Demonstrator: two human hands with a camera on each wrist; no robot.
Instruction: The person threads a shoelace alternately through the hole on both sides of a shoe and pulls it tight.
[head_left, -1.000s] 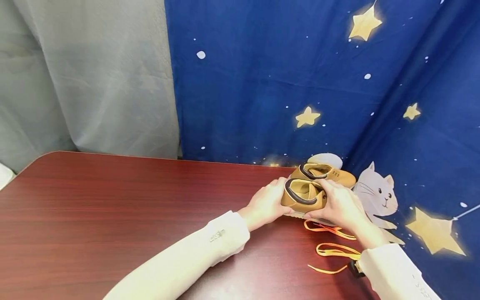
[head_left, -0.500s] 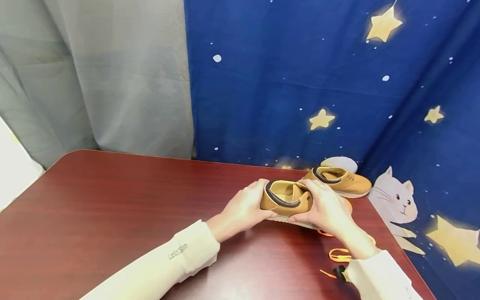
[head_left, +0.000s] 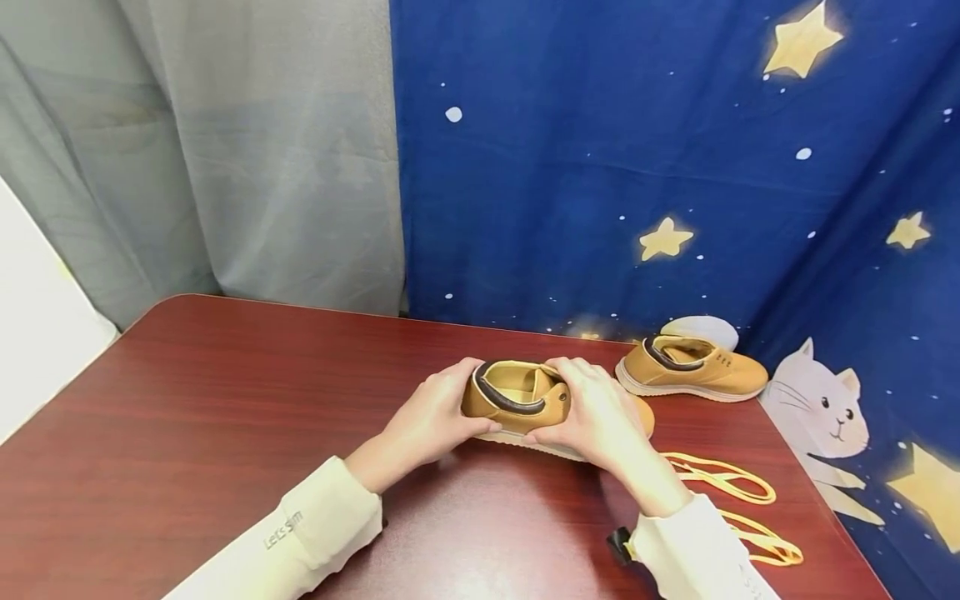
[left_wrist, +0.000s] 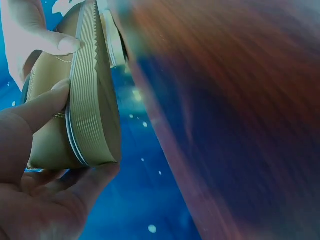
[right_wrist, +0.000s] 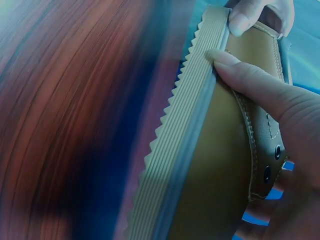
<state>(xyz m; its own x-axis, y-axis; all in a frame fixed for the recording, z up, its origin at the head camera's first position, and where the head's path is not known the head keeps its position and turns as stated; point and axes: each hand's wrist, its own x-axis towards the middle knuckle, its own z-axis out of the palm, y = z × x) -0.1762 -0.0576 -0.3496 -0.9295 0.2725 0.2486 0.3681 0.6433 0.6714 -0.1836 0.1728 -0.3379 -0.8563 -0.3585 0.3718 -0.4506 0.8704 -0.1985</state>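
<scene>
Since the earlier frame, I am bringing a tan leather shoe with a dark brown padded collar and a cream ridged sole (head_left: pixel 517 420) leftward, so that it is now standing well apart from its mate, where before the two were close together. My left hand (head_left: pixel 438 408) is gripping it at the heel end, and my right hand (head_left: pixel 600 412) is gripping it farther forward, its thumb pressing along the sole's upper edge, close to the left thumb. Both wrist views are showing the sole hanging above the red-brown wood-grain table (head_left: pixel 300 375). The tan toe is poking out beyond my right hand, and the shoe's opening is facing up. In the right wrist view, two dark round eyelets (right_wrist: pixel 267 173) are showing on its side.

The matching tan shoe (head_left: pixel 723 379) is resting upright near the far right corner, its toe pointing right. Two looped flat yellow laces (head_left: pixel 791 552) are lying toward the right side of the table, partly behind my right forearm. White sleeves (head_left: pixel 330 508) are covering my arms, and a star-printed blue curtain (head_left: pixel 525 167) is hanging behind.
</scene>
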